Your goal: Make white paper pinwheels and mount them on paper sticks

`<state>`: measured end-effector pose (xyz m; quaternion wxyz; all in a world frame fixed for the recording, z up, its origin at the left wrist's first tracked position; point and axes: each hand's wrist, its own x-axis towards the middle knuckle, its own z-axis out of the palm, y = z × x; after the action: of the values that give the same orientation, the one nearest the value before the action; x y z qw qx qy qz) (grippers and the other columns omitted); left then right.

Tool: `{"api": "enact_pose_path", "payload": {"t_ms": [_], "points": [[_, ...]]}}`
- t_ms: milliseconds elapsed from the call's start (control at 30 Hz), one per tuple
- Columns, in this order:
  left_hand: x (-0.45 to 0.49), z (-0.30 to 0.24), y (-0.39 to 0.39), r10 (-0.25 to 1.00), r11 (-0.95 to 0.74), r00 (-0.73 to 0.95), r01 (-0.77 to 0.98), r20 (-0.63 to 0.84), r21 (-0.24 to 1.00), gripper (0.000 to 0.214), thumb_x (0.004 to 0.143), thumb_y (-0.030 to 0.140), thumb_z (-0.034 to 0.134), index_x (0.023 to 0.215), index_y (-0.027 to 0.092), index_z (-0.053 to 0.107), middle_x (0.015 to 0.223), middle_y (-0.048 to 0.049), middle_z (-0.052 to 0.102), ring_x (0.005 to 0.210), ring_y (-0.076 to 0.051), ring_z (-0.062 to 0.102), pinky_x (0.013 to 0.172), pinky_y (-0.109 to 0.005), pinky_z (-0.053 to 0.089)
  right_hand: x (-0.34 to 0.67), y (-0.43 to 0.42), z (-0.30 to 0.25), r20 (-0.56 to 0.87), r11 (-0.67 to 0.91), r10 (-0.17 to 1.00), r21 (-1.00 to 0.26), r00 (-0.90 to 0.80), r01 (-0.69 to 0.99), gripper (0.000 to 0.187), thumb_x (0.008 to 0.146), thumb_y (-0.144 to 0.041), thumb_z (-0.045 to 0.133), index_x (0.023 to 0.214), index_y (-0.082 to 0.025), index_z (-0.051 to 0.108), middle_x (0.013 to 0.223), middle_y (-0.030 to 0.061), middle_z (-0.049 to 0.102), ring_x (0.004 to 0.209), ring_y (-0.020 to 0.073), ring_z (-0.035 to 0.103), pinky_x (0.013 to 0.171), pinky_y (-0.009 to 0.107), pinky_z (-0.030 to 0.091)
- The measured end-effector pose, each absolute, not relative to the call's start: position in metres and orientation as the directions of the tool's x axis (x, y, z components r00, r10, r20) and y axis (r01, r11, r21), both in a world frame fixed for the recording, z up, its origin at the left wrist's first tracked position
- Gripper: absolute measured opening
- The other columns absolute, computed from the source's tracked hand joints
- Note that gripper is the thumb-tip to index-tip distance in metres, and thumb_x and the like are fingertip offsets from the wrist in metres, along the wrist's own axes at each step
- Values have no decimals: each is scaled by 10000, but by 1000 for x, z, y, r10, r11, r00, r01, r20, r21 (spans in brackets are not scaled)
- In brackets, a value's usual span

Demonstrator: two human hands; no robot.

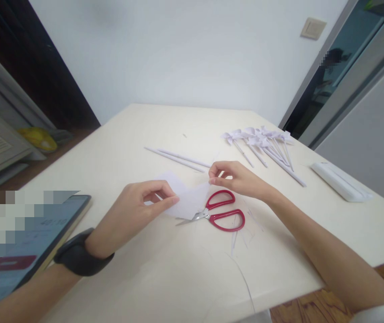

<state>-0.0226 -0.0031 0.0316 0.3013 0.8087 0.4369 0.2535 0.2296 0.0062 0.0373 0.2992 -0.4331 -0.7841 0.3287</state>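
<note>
A white sheet of paper (193, 197), notched at its far edge, is stretched between my two hands just above the table. My left hand (153, 197), with a black band (84, 253) on its wrist, pinches the paper's left part between thumb and fingers. At the paper's right corner, my right hand (230, 177) has thumb and fingertips closed on it. Red-handled scissors (226, 220) lie on the table beneath and beside the paper, blades pointing left. Thin paper strips (235, 233) are scattered around the handles.
Rolled white paper sticks (178, 157) lie beyond the paper. Several white paper pinwheels (262, 137) on sticks rest at the far right, near a white plastic-wrapped pack (341, 181). A phone or tablet (60, 231) is at the left. Behind the table (127, 278) stands a wall.
</note>
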Motion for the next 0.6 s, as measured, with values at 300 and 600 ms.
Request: {"api": "enact_pose_path", "payload": {"t_ms": [300,600], "points": [[-23,30,-2,850,-442,510,559,130,701,207,834,333,513,691,201,582,702,26,627,654,-137,574,625,-222,437,230,5,41,180,397,876,-795,-447,459,78,807,-215,522,768,-157,556,792,15,570,736,125,530,708,286,450],[-17,31,-3,824,-462,562,589,74,663,214,837,316,473,737,209,630,775,6,678,742,-172,608,696,-256,464,216,-4,41,193,401,874,-804,-445,439,61,807,-173,500,764,-162,543,790,5,576,732,117,547,690,261,452]]}}
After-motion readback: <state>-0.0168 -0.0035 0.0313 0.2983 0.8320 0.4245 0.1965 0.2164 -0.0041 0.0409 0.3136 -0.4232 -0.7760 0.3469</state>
